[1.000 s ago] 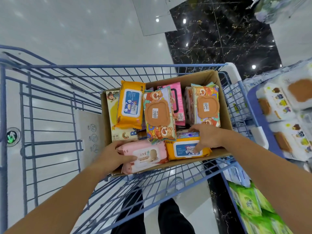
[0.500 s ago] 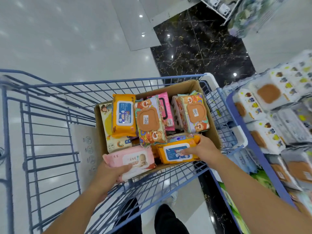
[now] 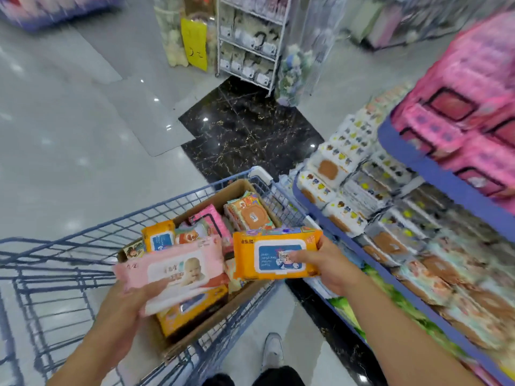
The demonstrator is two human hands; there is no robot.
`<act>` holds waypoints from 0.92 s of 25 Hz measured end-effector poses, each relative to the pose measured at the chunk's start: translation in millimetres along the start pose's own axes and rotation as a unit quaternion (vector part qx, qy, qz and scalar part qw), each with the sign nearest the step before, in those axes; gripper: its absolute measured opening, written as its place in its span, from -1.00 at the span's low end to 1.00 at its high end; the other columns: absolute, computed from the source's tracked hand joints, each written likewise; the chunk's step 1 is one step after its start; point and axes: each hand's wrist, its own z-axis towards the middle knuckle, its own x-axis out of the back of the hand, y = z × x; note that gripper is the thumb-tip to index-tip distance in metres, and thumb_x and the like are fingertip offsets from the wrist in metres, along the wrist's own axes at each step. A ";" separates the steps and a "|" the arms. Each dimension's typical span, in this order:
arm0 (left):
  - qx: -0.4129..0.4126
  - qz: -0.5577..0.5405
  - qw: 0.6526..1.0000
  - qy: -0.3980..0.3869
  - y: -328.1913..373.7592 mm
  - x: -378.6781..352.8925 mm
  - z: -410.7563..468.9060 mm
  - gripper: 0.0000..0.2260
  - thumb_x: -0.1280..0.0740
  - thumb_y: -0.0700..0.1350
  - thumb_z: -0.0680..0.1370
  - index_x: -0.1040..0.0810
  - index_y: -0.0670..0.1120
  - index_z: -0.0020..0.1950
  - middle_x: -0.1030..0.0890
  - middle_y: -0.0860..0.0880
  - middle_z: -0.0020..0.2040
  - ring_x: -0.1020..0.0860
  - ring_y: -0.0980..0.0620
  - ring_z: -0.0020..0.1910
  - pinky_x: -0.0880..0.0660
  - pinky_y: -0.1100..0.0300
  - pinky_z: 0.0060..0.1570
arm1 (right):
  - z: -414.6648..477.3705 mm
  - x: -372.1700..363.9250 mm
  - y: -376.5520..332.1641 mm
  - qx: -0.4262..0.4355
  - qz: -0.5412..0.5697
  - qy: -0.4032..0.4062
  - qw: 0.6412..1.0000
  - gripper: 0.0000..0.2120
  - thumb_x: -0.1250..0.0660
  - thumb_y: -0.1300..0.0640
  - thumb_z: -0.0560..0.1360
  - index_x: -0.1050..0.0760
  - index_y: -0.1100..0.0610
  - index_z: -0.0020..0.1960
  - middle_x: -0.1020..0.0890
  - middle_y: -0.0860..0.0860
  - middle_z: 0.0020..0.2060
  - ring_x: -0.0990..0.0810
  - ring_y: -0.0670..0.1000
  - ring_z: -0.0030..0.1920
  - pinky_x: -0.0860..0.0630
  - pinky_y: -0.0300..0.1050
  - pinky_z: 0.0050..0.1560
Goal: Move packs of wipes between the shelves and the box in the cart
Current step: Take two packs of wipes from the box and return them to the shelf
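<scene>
My left hand (image 3: 131,305) grips a pink pack of wipes (image 3: 172,268) with a baby picture, held above the near end of the cardboard box (image 3: 239,188). My right hand (image 3: 326,266) grips an orange pack of wipes (image 3: 273,253) with a blue label, lifted above the box's right side. The box sits in the blue wire cart (image 3: 83,246) and holds several more packs in orange, pink and bear prints. Another orange pack (image 3: 192,310) lies under the pink one.
Blue-edged shelves (image 3: 434,174) on the right carry white, pink and green packs of wipes. A white wire rack (image 3: 250,43) stands far ahead on the glossy floor. My shoe (image 3: 271,352) shows below the cart.
Both hands lifted their packs up out of the box. The view swung up and to the right, toward the shelves.
</scene>
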 end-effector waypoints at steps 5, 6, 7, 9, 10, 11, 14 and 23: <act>-0.030 0.009 0.986 -0.165 67.9 -60.3 32.2 -0.66 -0.27 -0.36 0.55 -0.52 -0.21 0.32 -0.73 -0.15 0.12 -0.74 -0.02 -0.08 -0.67 0.22 -0.23 | -86.0 21.4 -25.8 0.076 0.108 0.140 0.981 -0.68 -0.46 0.42 0.43 -0.57 0.19 0.12 -0.76 0.14 -0.08 -0.76 0.14 -0.13 -0.72 0.04 -0.16; -0.036 0.028 0.979 -0.199 81.1 -77.9 38.5 -0.70 -0.26 -0.36 0.55 -0.56 -0.21 0.26 -0.73 -0.15 0.13 -0.74 0.00 -0.10 -0.67 0.23 -0.24 | -104.1 28.1 -29.7 0.092 0.129 0.165 0.974 -0.68 -0.47 0.40 0.42 -0.56 0.18 0.12 -0.76 0.13 -0.07 -0.75 0.15 -0.11 -0.71 0.06 -0.12; -0.039 0.039 0.971 -0.231 92.8 -96.2 41.4 -0.73 -0.26 -0.36 0.55 -0.58 -0.21 0.22 -0.72 -0.16 0.14 -0.74 0.00 -0.10 -0.68 0.21 -0.22 | -119.3 35.4 -33.0 0.109 0.142 0.185 0.966 -0.62 -0.51 0.35 0.40 -0.54 0.20 0.18 -0.76 0.14 -0.03 -0.75 0.17 -0.06 -0.71 0.08 -0.09; -0.037 0.058 0.956 -0.287 112.7 -137.0 41.8 -0.76 -0.27 -0.35 0.54 -0.60 -0.22 0.17 -0.73 -0.16 0.10 -0.74 -0.02 -0.12 -0.69 0.17 -0.24 | -152.0 53.0 -34.6 0.139 0.155 0.227 0.951 -0.30 -0.66 0.17 0.24 -0.48 0.24 0.30 -0.73 0.17 0.07 -0.73 0.21 0.03 -0.70 0.09 -0.06; -0.040 0.065 0.947 -0.312 118.7 -155.6 39.0 -0.77 -0.27 -0.34 0.54 -0.60 -0.23 0.16 -0.74 -0.16 0.06 -0.74 -0.03 -0.16 -0.68 0.17 -0.32 | -168.7 61.8 -33.8 0.155 0.161 0.245 0.944 -0.16 -0.72 0.10 0.13 -0.47 0.24 0.32 -0.72 0.18 0.10 -0.72 0.23 0.06 -0.69 0.09 -0.05; -0.049 0.067 0.938 -0.337 124.4 -176.3 31.0 -0.79 -0.30 -0.33 0.53 -0.59 -0.25 0.15 -0.75 -0.16 0.02 -0.73 -0.04 -0.22 -0.65 0.17 -0.40 | -187.2 70.3 -33.0 0.169 0.163 0.266 0.935 -0.10 -0.74 0.07 0.07 -0.47 0.23 0.32 -0.72 0.19 0.11 -0.72 0.24 0.08 -0.68 0.08 -0.05; -0.062 0.080 0.903 -0.417 129.2 -236.8 -3.9 -0.57 -0.50 -0.19 0.34 -0.59 -0.25 0.20 -0.74 -0.20 0.07 -0.72 -0.04 -0.22 -0.64 0.21 -0.38 | -253.9 95.7 -24.2 0.218 0.168 0.323 0.906 -0.23 -0.67 0.13 0.16 -0.47 0.23 0.30 -0.72 0.19 0.10 -0.72 0.23 0.06 -0.68 0.07 -0.06; -0.078 0.095 0.837 -0.533 79.1 -393.1 -164.6 -0.08 -0.60 -0.18 0.24 -0.32 -0.15 0.57 -0.67 -0.15 0.27 -0.63 -0.15 0.26 -0.44 -0.15 0.39 | -445.5 191.3 70.3 0.294 0.237 0.435 0.817 -0.44 -0.57 0.28 0.30 -0.46 0.19 0.24 -0.74 0.16 0.04 -0.74 0.20 0.00 -0.71 0.09 -0.12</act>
